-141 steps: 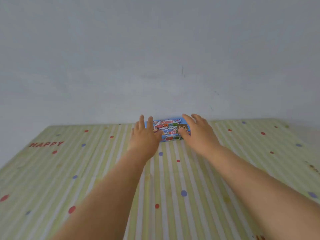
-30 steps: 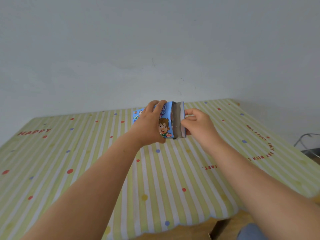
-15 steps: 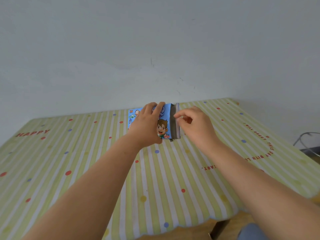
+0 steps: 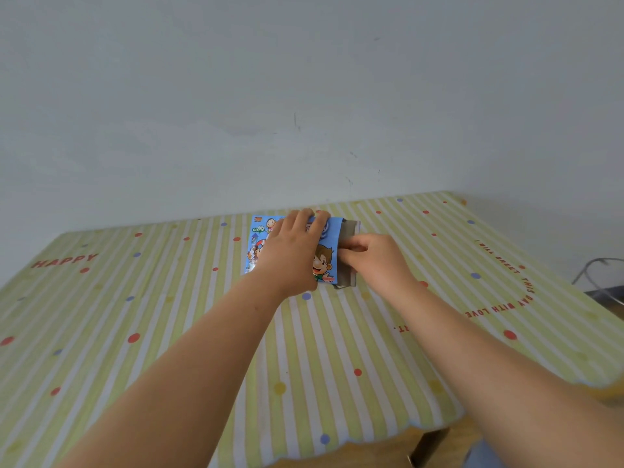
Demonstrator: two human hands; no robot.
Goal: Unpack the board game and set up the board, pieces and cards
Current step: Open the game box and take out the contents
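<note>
A small blue game box (image 4: 325,238) with cartoon children printed on it lies flat on the table near the far middle. My left hand (image 4: 290,255) lies over its top with the fingers curled over the far edge, holding it down. The box's right end is open, showing a grey cardboard flap (image 4: 347,253). My right hand (image 4: 371,258) is at that open end, fingers curled and pinching something at the opening; what it pinches is hidden.
The table wears a green and white striped cloth (image 4: 202,332) with coloured dots and red lettering. A pale wall stands right behind it. The table's right edge and near scalloped edge are in view, with a metal frame (image 4: 597,275) beyond the right side.
The box was lifted from the far table, turned and its right end opened. Since half a second ago it has come down flat, and my right hand has reached into the open end.
</note>
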